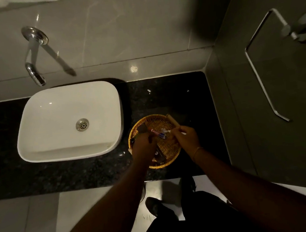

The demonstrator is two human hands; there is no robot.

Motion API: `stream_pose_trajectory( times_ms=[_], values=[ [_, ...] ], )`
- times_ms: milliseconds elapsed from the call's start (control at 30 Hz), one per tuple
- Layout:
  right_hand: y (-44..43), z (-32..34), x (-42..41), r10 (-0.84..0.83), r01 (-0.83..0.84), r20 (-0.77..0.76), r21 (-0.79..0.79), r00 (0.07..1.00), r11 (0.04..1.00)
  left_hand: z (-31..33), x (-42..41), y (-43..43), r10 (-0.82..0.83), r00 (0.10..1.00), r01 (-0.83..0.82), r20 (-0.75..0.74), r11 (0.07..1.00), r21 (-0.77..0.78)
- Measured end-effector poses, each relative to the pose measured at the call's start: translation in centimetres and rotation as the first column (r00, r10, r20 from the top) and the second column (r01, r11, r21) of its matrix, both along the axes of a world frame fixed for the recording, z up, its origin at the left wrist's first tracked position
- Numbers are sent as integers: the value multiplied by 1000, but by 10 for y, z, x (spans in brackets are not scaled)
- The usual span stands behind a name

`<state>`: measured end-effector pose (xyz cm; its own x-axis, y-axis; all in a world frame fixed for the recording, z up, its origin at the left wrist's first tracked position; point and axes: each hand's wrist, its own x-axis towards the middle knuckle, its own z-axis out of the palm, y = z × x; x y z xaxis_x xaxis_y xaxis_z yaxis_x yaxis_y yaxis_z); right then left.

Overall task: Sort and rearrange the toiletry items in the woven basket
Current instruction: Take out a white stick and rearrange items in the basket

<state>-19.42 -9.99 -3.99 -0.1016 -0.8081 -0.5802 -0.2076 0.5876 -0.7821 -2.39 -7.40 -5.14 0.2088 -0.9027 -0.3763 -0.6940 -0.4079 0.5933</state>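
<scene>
A round woven basket (150, 121) sits on the black granite counter, right of the sink. Inside it lie a small red-and-blue tube (157, 133), a white wrapped item (164, 130) and a dark packet (157, 154) near the front rim. A wooden stick-like item (172, 120) rests on the basket's right rim. My left hand (142, 148) is over the basket's left side, fingers curled at the tube's left end. My right hand (186, 136) is at the right side, fingers closed on a thin pale item; what it is stays unclear.
A white basin (69, 121) stands on the black counter (165, 95) to the left, with a chrome wall tap (34, 57) above it. A chrome towel ring (257, 65) hangs on the right wall. My feet and the tiled floor show below the counter edge.
</scene>
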Motion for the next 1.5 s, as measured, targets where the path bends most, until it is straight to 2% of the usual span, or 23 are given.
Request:
stream_pose_trajectory(
  times_ms=[133, 233, 367, 467, 600, 800, 900, 1100, 1233, 1300, 1400, 1500],
  values=[
    [1, 9, -9, -136, 119, 139, 124, 981, 985, -7, -10, -30, -209, 949, 206, 236, 978, 40],
    [4, 5, -20, -55, 45, 99, 99, 994, 994, -21, -16, -42, -326, 878, 289, 350, 945, 156],
    [3, -7, -27, 65, -66, 17, 109, 998, 992, -28, -19, -46, -359, 824, 341, 438, 932, 124],
    [4, -21, -26, 107, -106, 5, 154, 994, 982, -25, -11, -47, -396, 803, 397, 445, 913, 97],
    [5, -35, -19, 85, -78, -36, 166, 996, 983, -13, 7, -55, -414, 811, 435, 413, 899, 46],
    [0, -47, 5, 184, -161, -154, 151, 971, 975, 0, 49, -56, -304, 835, 393, 459, 913, -112],
    [-6, -52, 24, 236, -210, -205, 141, 950, 967, 6, 63, -54, -228, 878, 322, 421, 932, -166],
    [-17, -60, 38, 276, -209, -366, 212, 888, 955, 19, 54, -57, -341, 861, 414, 378, 901, -130],
    [-21, -57, 45, 335, -238, -488, 252, 806, 938, 15, 34, -70, -456, 783, 523, 423, 851, -50],
    [-24, -57, 45, 350, -250, -505, 257, 789, 934, 9, 24, -74, -504, 748, 565, 433, 825, -16],
    [-28, -58, 42, 364, -278, -446, 247, 817, 928, 1, 16, -79, -534, 733, 582, 421, 813, 18],
    [-25, -57, 45, 335, -231, -495, 260, 802, 938, -8, 8, -83, -559, 709, 602, 430, 797, 43]
  ],
)
